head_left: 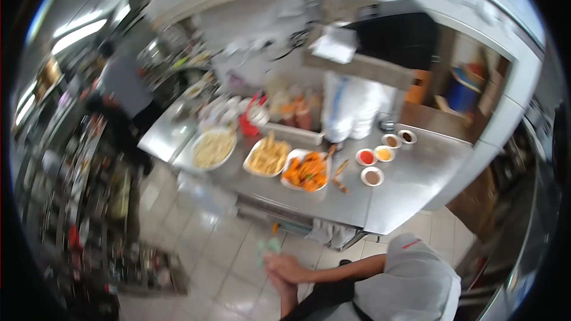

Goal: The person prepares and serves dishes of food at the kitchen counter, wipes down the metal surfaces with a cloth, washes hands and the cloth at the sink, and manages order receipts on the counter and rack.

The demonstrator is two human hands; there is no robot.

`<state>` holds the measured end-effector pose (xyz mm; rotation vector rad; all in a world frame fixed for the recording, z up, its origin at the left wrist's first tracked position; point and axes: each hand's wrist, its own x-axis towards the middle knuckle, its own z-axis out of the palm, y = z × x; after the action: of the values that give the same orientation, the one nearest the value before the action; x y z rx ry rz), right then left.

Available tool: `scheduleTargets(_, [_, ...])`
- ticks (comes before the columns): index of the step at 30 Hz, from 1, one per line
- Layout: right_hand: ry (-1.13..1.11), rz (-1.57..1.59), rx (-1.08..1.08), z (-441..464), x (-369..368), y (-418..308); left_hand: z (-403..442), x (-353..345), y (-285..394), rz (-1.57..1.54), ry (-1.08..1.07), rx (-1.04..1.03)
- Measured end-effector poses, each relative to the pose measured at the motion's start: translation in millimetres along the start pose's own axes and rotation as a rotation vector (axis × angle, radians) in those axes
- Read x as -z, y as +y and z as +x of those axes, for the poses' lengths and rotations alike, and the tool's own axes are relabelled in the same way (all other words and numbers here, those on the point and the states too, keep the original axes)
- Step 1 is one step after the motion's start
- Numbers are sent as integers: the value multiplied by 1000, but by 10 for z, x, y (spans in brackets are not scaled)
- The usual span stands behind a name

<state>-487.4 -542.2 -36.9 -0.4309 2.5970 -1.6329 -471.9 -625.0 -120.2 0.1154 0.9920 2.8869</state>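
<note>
Low in the head view, my right hand (292, 269) and my left hand (277, 279) are pressed together, the right lying over the left. Blurred pale green and white material, perhaps a cloth (269, 251), sticks out beyond their closed fingers. Much of my left hand is hidden. Past my hands stands a steel counter (416, 172). On it are a dish of orange sauced pieces (306, 170), a dish of pale fried pieces (267, 156) and a large white bowl of pale food (213, 149). Neither hand touches these.
Several small sauce cups, including a red one (366, 157) and a brown one (372, 176), stand at the counter's right. Tongs (341, 176) lie beside the orange food. Towels (331, 233) hang below the front edge. A co-worker (126, 83) stands far left beside crowded shelves.
</note>
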Motion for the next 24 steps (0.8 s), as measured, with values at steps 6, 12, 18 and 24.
scheduleTargets(6, [-120, 244, 123, 188, -6, -280, -93, -220, 825, -57, 252, 118])
scheduleTargets(12, [-68, 259, 37, 220, 599, -858, -84, -477, 1083, 320, 248, 304])
scheduleTargets(18, [-53, 165, 18, 182, 559, -444, 19, -30, 511, 675, -104, 187])
scheduleTargets(24, [-83, 98, -283, -222, 291, 250, 112, -421, 459, 1595, -744, -500])
